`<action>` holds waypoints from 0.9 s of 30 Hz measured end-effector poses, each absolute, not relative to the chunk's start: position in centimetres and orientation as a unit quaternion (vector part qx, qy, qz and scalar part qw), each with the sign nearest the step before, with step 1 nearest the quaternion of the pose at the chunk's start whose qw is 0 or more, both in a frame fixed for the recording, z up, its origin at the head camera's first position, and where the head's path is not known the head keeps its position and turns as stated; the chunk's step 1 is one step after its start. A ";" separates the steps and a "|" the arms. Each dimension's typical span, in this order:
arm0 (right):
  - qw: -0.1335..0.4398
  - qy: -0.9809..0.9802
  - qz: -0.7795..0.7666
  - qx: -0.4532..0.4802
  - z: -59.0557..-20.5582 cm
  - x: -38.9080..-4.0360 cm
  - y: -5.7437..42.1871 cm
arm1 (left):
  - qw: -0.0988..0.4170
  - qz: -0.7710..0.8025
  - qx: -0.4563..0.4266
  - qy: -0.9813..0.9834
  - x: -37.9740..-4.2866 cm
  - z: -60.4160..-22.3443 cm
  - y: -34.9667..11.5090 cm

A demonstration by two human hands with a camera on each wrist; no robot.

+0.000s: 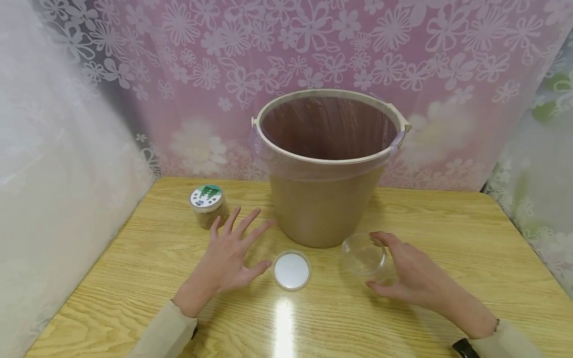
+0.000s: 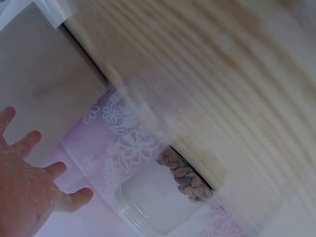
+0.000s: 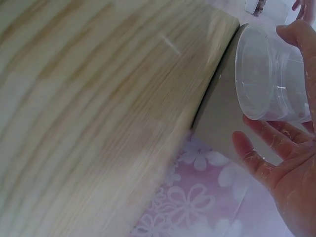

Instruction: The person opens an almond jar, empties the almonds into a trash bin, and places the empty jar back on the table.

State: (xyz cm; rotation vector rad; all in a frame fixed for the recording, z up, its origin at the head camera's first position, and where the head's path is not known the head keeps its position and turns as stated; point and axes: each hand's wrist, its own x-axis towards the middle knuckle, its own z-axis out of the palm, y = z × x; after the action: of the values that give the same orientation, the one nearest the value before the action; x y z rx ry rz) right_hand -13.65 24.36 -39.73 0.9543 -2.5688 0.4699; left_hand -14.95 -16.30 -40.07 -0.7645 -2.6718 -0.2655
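My right hand (image 1: 414,273) holds a clear plastic jar (image 1: 361,254) between thumb and fingers, just in front of the bucket. In the right wrist view the jar (image 3: 256,74) looks see-through, with the thumb on one side and fingertips under the other. My left hand (image 1: 228,258) hovers with fingers spread, holding nothing. Beyond its fingertips stands a second jar (image 1: 208,206) with a printed green and white lid; the left wrist view shows brown nuts or seeds (image 2: 185,177) inside it. A round white lid (image 1: 292,270) lies on the table between my hands.
A large beige bucket (image 1: 324,204) lined with a thin plastic bag stands at the table's back middle. The wooden table (image 1: 456,223) ends at a flowered pink curtain (image 1: 201,99). Pale sheets hang at both sides.
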 end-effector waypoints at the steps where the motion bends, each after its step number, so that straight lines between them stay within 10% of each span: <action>1: 0.178 -0.908 0.166 0.340 -39.8 -13.7 24.2 | 0.166 -0.091 -0.264 -0.946 -14.9 -40.0 -16.4; 27: 0.148 -0.912 0.157 0.349 -40.8 -14.2 21.3 | 0.178 -0.097 -0.189 -0.961 -17.2 -36.7 -21.2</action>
State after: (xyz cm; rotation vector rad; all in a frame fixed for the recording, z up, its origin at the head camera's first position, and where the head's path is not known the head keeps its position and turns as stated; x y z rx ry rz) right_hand -14.21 21.30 -40.84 1.0042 -2.6226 0.4514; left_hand -17.19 -21.18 -36.70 -0.5354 -2.7176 -0.2748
